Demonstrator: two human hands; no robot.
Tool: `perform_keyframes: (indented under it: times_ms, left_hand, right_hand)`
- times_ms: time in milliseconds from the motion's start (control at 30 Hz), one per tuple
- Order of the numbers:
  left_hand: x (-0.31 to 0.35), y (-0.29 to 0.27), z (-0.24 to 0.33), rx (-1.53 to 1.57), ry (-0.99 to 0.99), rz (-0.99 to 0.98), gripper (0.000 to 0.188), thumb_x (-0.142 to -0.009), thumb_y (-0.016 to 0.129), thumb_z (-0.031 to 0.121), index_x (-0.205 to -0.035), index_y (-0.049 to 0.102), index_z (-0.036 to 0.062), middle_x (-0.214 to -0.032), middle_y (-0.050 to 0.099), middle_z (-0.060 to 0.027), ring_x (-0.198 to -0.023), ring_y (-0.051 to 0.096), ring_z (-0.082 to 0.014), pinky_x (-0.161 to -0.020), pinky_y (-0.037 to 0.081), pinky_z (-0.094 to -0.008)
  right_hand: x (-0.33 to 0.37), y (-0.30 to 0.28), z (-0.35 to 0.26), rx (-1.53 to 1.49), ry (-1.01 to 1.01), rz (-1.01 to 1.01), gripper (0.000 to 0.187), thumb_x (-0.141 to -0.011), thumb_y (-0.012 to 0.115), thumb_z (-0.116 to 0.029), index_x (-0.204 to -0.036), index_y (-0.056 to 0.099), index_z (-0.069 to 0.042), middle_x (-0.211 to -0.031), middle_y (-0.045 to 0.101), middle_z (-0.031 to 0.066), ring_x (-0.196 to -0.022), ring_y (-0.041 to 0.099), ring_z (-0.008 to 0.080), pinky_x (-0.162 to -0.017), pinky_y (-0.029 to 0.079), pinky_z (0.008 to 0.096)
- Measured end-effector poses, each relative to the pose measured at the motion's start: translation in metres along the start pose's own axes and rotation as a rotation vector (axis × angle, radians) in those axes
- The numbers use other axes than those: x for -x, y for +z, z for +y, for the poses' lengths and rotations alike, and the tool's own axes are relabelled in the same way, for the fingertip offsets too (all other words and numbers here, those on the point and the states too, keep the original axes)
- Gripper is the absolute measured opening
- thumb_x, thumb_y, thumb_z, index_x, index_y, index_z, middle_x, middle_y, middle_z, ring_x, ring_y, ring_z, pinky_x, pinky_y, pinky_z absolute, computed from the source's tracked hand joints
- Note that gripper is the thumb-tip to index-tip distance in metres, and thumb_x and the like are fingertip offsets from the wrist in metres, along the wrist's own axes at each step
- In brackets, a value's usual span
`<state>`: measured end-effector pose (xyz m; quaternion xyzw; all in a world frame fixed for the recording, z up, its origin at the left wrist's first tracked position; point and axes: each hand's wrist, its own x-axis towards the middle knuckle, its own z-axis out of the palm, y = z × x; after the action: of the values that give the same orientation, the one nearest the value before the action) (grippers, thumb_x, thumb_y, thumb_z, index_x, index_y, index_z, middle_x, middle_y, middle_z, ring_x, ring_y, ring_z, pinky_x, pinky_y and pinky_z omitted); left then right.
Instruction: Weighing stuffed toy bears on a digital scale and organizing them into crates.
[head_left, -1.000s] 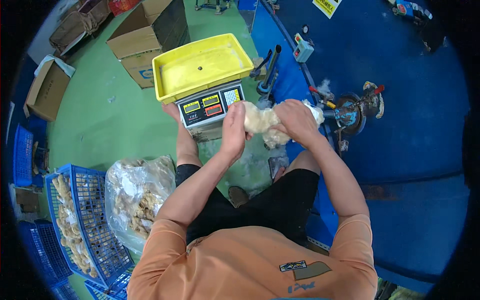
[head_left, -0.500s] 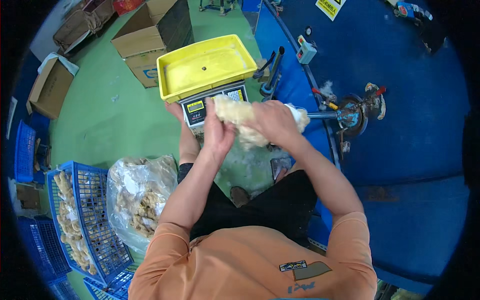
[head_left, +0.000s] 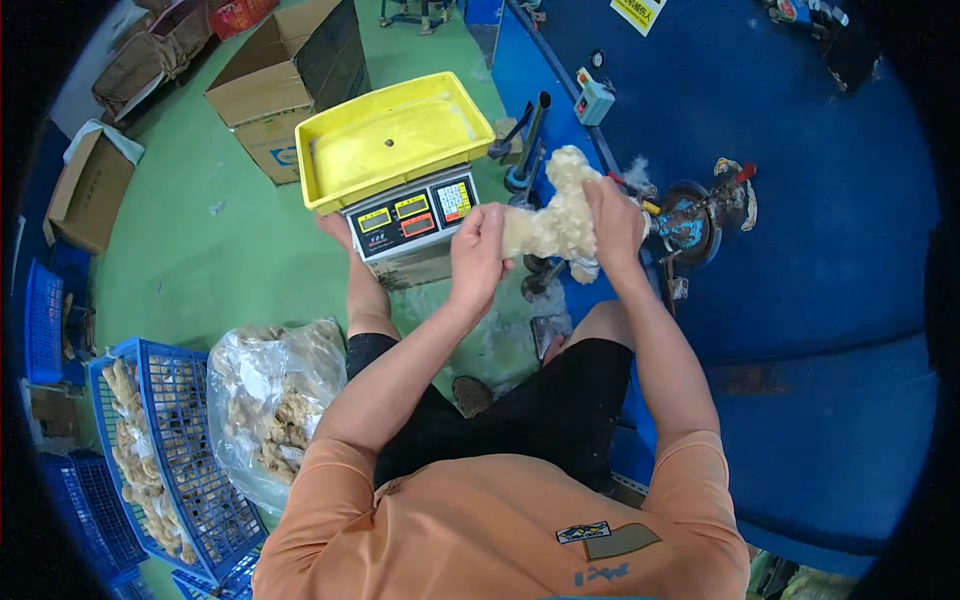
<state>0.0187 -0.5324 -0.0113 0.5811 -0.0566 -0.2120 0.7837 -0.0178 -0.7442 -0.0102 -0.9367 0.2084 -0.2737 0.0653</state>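
Worn on the person's head, the left fisheye camera is looking steeply down and forward, with the yellow tray (head_left: 425,130) lying above the view's centre. The orange shirt (head_left: 470,530) is appearing nearest, far below the tray; the left hand (head_left: 478,255) and right hand (head_left: 615,225) are showing farther out, below and right of it. The blue panel (head_left: 800,280), right of the tray, is bending toward the rim.

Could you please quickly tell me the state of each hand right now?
Left hand: closed on the left end of the cream fluffy piece.
Right hand: on the piece's right side; how far it closes cannot be told.
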Motion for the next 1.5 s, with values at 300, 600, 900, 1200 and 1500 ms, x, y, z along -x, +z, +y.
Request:
perform_keyframes:
  times_ms: [300, 600, 900, 1200, 1500]
  left_hand:
    - [-0.007, -0.022, 0.009, -0.023, -0.013, 0.004, 0.028, -0.104, 0.049, 0.034, -0.107, 0.063, 0.0091, -0.086, 0.063, -0.0029, -0.067, 0.054, -0.0089, -0.049, 0.041, -0.0224]
    - [0.005, -0.074, -0.003, 0.08, 0.064, 0.048, 0.032, -0.102, 0.052, 0.034, -0.116, 0.06, 0.0066, -0.095, 0.065, -0.0063, -0.074, 0.057, -0.0116, -0.055, 0.045, -0.0228]
    - [0.014, -0.058, -0.002, 0.172, -0.116, 0.027, 0.032, -0.1, 0.056, 0.029, -0.123, 0.053, 0.0068, -0.089, 0.061, -0.0079, -0.061, 0.054, -0.0102, -0.047, 0.04, -0.0217]
    - [0.019, -0.037, -0.006, 0.261, -0.108, 0.09, 0.022, -0.099, 0.057, 0.022, -0.114, 0.053, 0.0065, -0.087, 0.059, -0.0069, -0.06, 0.052, -0.008, -0.049, 0.039, -0.0211]
    - [0.001, -0.025, -0.04, -0.282, 0.351, 0.111, 0.044, -0.105, 0.044, 0.038, -0.108, 0.057, -0.0033, -0.098, 0.066, -0.0173, -0.084, 0.06, -0.0259, -0.078, 0.047, -0.0377]
  right_hand:
    - [0.002, -0.004, -0.037, -0.027, -0.028, -0.058, 0.039, -0.101, 0.048, -0.042, -0.086, 0.055, -0.007, -0.07, 0.066, 0.0193, -0.062, 0.06, 0.0452, -0.061, 0.046, 0.0538]
    - [0.011, -0.012, -0.079, -0.17, -0.264, -0.2, 0.033, -0.097, 0.054, -0.039, -0.089, 0.058, -0.008, -0.078, 0.067, 0.0147, -0.066, 0.061, 0.0409, -0.064, 0.047, 0.0498]
    - [0.008, -0.019, -0.047, -0.243, -0.879, -0.219, 0.033, -0.083, 0.07, -0.032, -0.11, 0.067, -0.015, -0.106, 0.065, 0.0017, -0.095, 0.057, 0.0228, -0.096, 0.041, 0.0399]
    - [0.01, -0.01, -0.04, -0.156, -0.853, -0.145, 0.031, -0.085, 0.067, -0.039, -0.104, 0.064, -0.014, -0.093, 0.067, 0.0035, -0.088, 0.061, 0.025, -0.088, 0.043, 0.0379]
    - [0.012, -0.013, -0.098, -0.105, -0.197, -0.278, 0.039, -0.102, 0.044, -0.041, -0.087, 0.052, -0.006, -0.074, 0.066, 0.019, -0.069, 0.062, 0.044, -0.066, 0.047, 0.0521]
